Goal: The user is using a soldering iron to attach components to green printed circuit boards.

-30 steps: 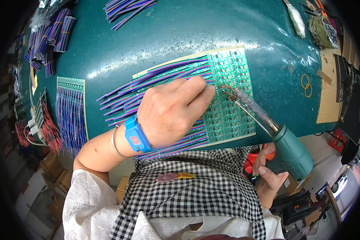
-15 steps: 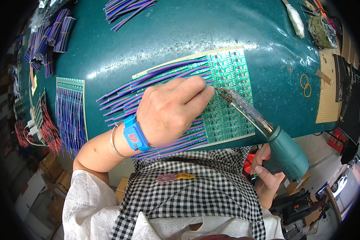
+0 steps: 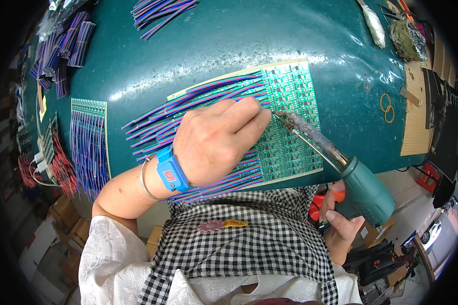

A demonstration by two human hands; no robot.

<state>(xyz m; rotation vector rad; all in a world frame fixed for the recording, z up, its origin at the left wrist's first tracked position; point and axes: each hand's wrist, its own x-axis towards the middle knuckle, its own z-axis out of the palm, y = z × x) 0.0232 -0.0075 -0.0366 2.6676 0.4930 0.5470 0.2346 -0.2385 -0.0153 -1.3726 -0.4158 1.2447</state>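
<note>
My left hand (image 3: 216, 140) lies over a green circuit board panel (image 3: 292, 142), thumb and forefinger pinched together on the end of a multicoloured ribbon wire, mostly hidden by the fingers. Many such ribbon wires (image 3: 163, 112), blue, pink and black, run left from the panel's middle. My right hand (image 3: 342, 223) is wrapped round the grip of a green soldering gun (image 3: 367, 190), below the table edge. The gun's long metal barrel points up and left. Its tip meets the board area just right of my left fingertips; whether it touches is too small to tell.
A second wired panel (image 3: 89, 105) lies at the left, near red-wired boards (image 3: 61, 157). Bundled wires (image 3: 79, 43) sit at the far left, loose wires (image 3: 163, 12) at the far edge. Rubber bands (image 3: 387, 108) lie near a cardboard sheet (image 3: 417, 127) on the right.
An orange part of the soldering gun now shows beside my right forefinger. Otherwise both hands and the gun's tip keep nearly the same place over the panel.
</note>
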